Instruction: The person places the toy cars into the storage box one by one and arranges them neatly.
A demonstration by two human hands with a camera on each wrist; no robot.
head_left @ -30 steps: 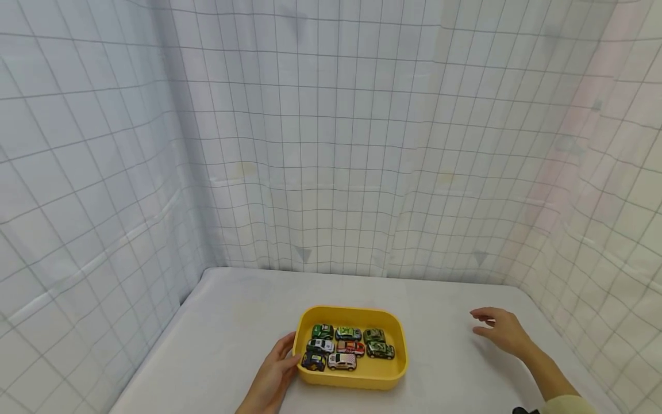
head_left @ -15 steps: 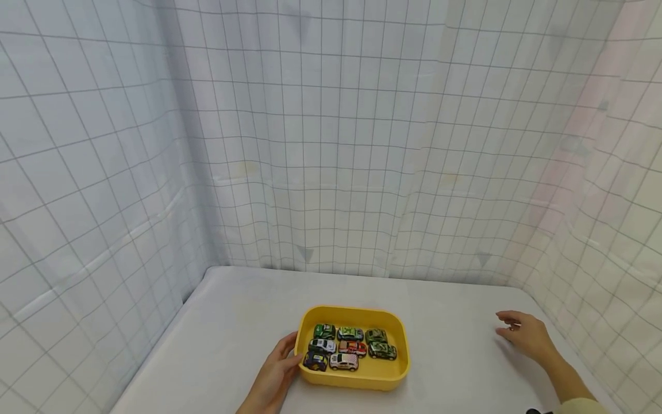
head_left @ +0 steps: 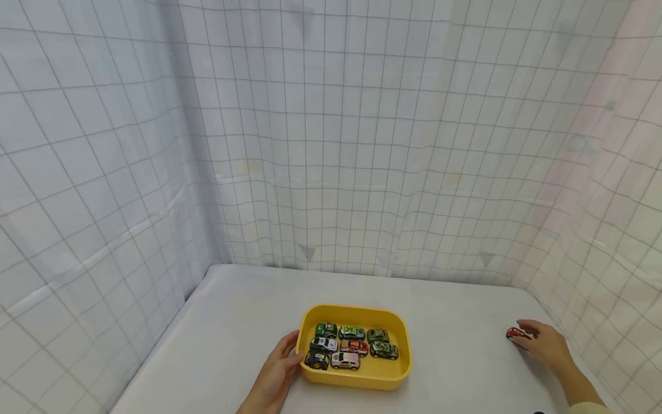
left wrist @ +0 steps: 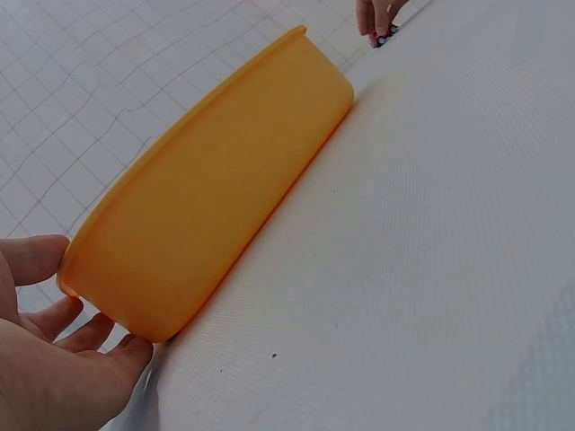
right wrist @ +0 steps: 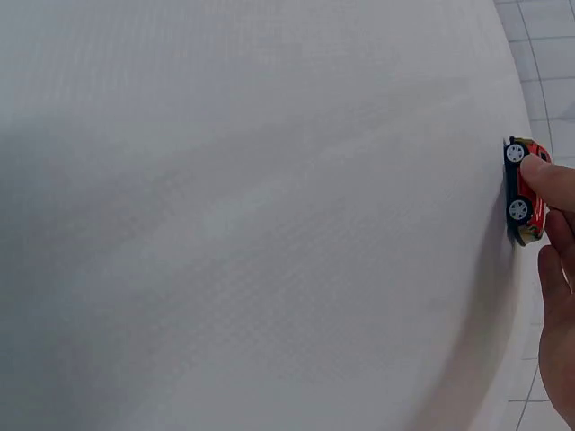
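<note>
A yellow plastic tray (head_left: 357, 380) stands near the front of the table with several small toy cars inside, among them a white one (head_left: 323, 344), an orange-red one (head_left: 354, 347) and a camouflage green one (head_left: 384, 349). My left hand (head_left: 276, 368) grips the tray's left end, thumb at the rim and fingers against the outer wall, as the left wrist view shows. Far to the right, my right hand (head_left: 545, 344) pinches a red toy car (right wrist: 530, 190) by its sides. That car is at the table surface; whether its wheels touch cannot be told.
The white-covered table (head_left: 445, 322) extends between the tray and the right hand. White curtains (head_left: 357, 144) with a grid pattern enclose the table at the back and both sides.
My right hand has moved right and slightly nearer, and the red toy car now shows at its fingertips. My left hand keeps its grip on the tray, which stays in place.
</note>
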